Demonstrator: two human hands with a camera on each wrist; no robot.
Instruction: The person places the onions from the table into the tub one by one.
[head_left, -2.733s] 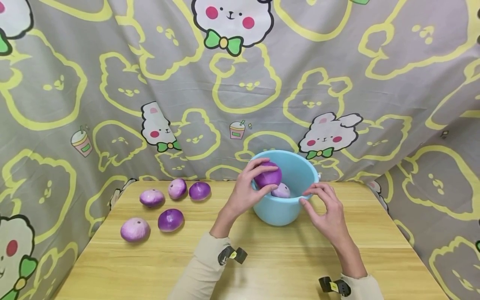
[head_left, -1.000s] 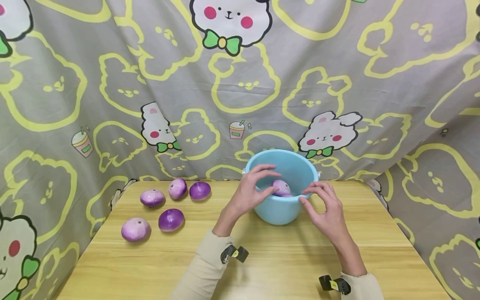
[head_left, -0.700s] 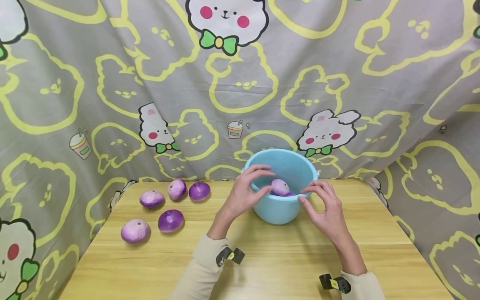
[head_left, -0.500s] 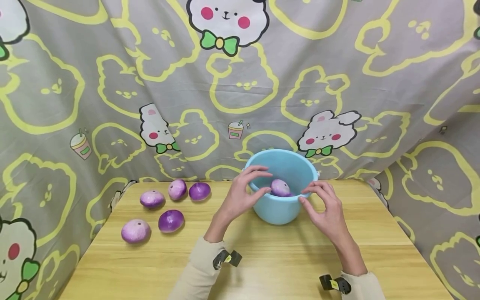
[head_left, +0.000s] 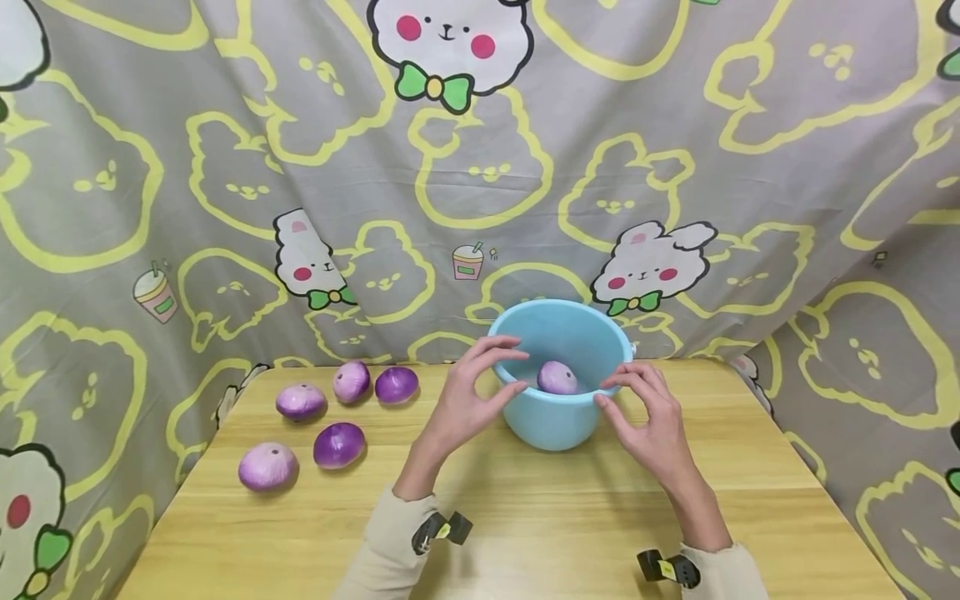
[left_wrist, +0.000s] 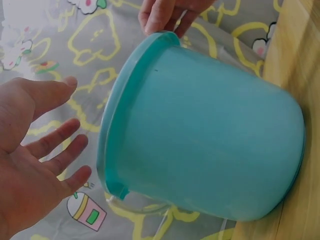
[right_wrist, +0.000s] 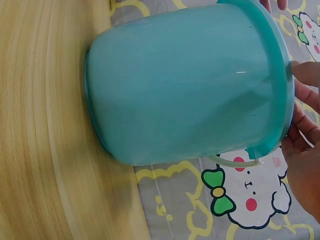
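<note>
A light blue bucket stands upright on the wooden table. Inside it a pale purple onion shows above the front rim; the bucket's bottom is hidden. My right hand pinches the rim at the front right, thumb outside and fingers over the edge, as the right wrist view also shows. Just off the bucket's left side is my left hand, empty, its fingers spread apart from the thumb. In the left wrist view that hand is beside the bucket's mouth with a gap to the rim.
Several purple onions lie on the table's left part: a pale one and a dark one in front, others, such as this dark onion, behind. A grey patterned curtain hangs close behind the table.
My left hand held a dark purple onion over the bucket, let it go inside, then drew back left past the rim. My right hand has kept its grip on the rim.
</note>
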